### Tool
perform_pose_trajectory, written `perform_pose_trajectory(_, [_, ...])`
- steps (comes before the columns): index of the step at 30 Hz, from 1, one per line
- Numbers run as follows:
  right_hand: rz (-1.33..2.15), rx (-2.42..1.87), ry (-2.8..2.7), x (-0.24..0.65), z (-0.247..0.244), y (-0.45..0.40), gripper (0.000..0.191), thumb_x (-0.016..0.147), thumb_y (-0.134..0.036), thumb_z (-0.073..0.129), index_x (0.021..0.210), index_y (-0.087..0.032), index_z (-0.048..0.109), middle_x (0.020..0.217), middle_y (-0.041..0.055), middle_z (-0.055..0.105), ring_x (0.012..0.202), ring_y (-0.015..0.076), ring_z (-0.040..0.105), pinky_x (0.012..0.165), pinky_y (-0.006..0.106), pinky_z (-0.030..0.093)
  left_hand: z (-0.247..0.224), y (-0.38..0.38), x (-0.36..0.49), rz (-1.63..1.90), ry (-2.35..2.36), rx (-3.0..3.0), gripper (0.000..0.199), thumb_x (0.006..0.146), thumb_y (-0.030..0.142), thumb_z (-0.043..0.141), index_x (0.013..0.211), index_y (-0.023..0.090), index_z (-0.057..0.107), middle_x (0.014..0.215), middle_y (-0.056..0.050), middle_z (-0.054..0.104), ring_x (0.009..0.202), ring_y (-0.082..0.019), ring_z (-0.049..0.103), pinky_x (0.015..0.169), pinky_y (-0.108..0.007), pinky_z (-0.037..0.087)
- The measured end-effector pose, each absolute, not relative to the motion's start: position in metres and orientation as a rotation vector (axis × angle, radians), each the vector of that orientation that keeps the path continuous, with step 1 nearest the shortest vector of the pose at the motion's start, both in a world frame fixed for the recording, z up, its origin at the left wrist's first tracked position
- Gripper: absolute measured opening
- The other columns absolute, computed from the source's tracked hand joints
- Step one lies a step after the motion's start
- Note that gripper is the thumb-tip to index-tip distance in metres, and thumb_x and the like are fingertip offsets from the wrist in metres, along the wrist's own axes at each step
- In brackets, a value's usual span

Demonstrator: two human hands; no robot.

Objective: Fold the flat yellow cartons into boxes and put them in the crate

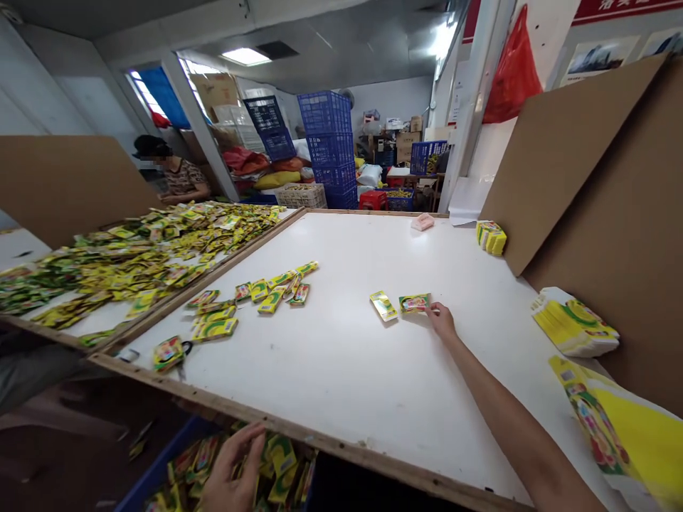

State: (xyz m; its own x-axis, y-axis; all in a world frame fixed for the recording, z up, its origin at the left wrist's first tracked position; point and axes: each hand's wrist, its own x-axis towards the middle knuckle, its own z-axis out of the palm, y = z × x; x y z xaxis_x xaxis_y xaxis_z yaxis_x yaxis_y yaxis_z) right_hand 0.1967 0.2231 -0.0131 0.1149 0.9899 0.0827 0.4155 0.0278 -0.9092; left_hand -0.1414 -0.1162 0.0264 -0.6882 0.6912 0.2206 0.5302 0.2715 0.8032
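My right hand (442, 321) reaches out over the white tabletop, thumb and fingers closed on the right end of a small yellow-green packet (413, 304). Just left of that packet, a second yellow packet (384, 306) lies flat. My left hand (235, 469) is low by the table's near edge, above a blue crate (184, 441) filled with similar packets. Its fingers are slightly bent and apart from the thumb, and I see nothing held in them. Several loose packets (271, 301) are scattered on the left half of the table.
A wooden rim (341, 446) edges the table. Along the right stand stacks of yellow cards (573, 323) beside cardboard panels (576, 156). A pink block (422, 222) sits at the back. Beyond the left rim lies a packet heap (176, 242), with another person (181, 178) behind it.
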Motion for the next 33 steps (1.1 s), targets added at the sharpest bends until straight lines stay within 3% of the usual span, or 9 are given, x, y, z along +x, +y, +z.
perform_pose_trajectory(4, [0.989, -1.352, -1.588, 0.213, 0.003, 0.167, 0.031, 0.077, -0.051, 0.051, 0.077, -0.021, 0.055, 0.071, 0.0011, 0.064, 0.067, 0.0185, 0.057, 0.061, 0.028, 0.043, 0.03, -0.054, -0.074, 1.464, 1.932, 1.193, 0.039, 0.076, 0.046, 0.062, 0.104, 0.019, 0.062, 0.11, -0.009, 0.065, 0.098, -0.025, 0.064, 0.085, -0.038, 0.053])
perform_pose_trajectory(8, [1.142, -1.092, -1.782, 0.215, 0.019, 0.094, 0.021, 0.082, -0.042, 0.055, 0.077, -0.021, 0.056, 0.073, -0.0002, 0.063, 0.071, 0.0175, 0.058, 0.066, 0.028, 0.044, 0.016, -0.013, -0.01, 1.388, 1.512, 1.332, 0.041, 0.076, 0.034, 0.066, 0.113, 0.021, 0.053, 0.12, -0.01, 0.059, 0.111, -0.023, 0.058, 0.095, -0.039, 0.048])
perform_pose_trajectory(12, [1.205, -1.036, -1.714, 0.205, 0.008, 0.04, 0.015, 0.086, -0.037, 0.053, 0.085, -0.022, 0.055, 0.073, -0.0002, 0.062, 0.069, 0.017, 0.057, 0.066, 0.029, 0.046, 0.0, -0.006, 0.026, 1.18, 1.203, 1.268, 0.04, 0.082, 0.029, 0.06, 0.118, 0.022, 0.045, 0.106, -0.008, 0.063, 0.093, -0.02, 0.064, 0.081, -0.034, 0.052])
perform_pose_trajectory(17, [1.268, -1.071, -1.369, 0.196, -0.021, 0.011, 0.027, 0.083, -0.04, 0.061, 0.099, -0.023, 0.049, 0.081, 0.0022, 0.067, 0.077, 0.0197, 0.064, 0.071, 0.03, 0.05, -0.004, -0.015, 0.025, 1.102, 1.1, 1.195, 0.043, 0.081, 0.027, 0.061, 0.121, 0.022, 0.046, 0.097, -0.005, 0.064, 0.082, -0.018, 0.065, 0.073, -0.029, 0.051])
perform_pose_trajectory(21, [1.264, -1.099, -1.331, 0.191, -0.024, 0.005, 0.028, 0.082, -0.042, 0.063, 0.098, -0.02, 0.058, 0.092, 0.0065, 0.069, 0.086, 0.0225, 0.065, 0.079, 0.033, 0.051, -0.001, -0.017, 0.017, 1.054, 1.084, 1.197, 0.034, 0.08, 0.027, 0.062, 0.112, 0.02, 0.055, 0.096, -0.005, 0.063, 0.079, -0.017, 0.064, 0.068, -0.027, 0.051])
perform_pose_trajectory(24, [1.238, -1.101, -1.43, 0.188, -0.021, 0.005, 0.025, 0.086, -0.042, 0.057, 0.092, -0.019, 0.064, 0.09, 0.0066, 0.069, 0.085, 0.0226, 0.064, 0.077, 0.032, 0.051, -0.001, -0.014, 0.017, 1.033, 1.107, 1.209, 0.029, 0.078, 0.029, 0.064, 0.104, 0.018, 0.059, 0.092, -0.004, 0.064, 0.074, -0.015, 0.062, 0.066, -0.026, 0.05])
perform_pose_trajectory(26, [1.184, -1.093, -1.492, 0.186, -0.019, 0.006, 0.026, 0.088, -0.041, 0.053, 0.088, -0.019, 0.066, 0.086, 0.006, 0.069, 0.083, 0.0219, 0.063, 0.074, 0.031, 0.05, -0.001, -0.011, 0.018, 1.052, 1.114, 1.204, 0.025, 0.079, 0.03, 0.064, 0.1, 0.017, 0.059, 0.09, -0.004, 0.066, 0.075, -0.016, 0.063, 0.068, -0.027, 0.051])
perform_pose_trajectory(29, [1.075, -1.073, -1.508, 0.182, -0.018, 0.007, 0.026, 0.089, -0.04, 0.052, 0.083, -0.02, 0.068, 0.088, 0.0063, 0.068, 0.085, 0.0217, 0.062, 0.075, 0.031, 0.05, -0.002, -0.005, 0.021, 1.18, 1.109, 1.219, 0.019, 0.079, 0.027, 0.064, 0.094, 0.017, 0.06, 0.102, -0.008, 0.065, 0.091, -0.019, 0.063, 0.08, -0.03, 0.05])
perform_pose_trajectory(33, [1.047, -1.084, -1.392, 0.179, -0.017, 0.005, 0.023, 0.088, -0.038, 0.055, 0.1, -0.02, 0.064, 0.092, 0.0056, 0.068, 0.085, 0.0203, 0.063, 0.076, 0.031, 0.051, 0.002, -0.003, 0.023, 1.286, 1.059, 1.178, 0.036, 0.076, 0.021, 0.067, 0.109, 0.02, 0.053, 0.097, -0.006, 0.066, 0.093, -0.019, 0.063, 0.086, -0.033, 0.049])
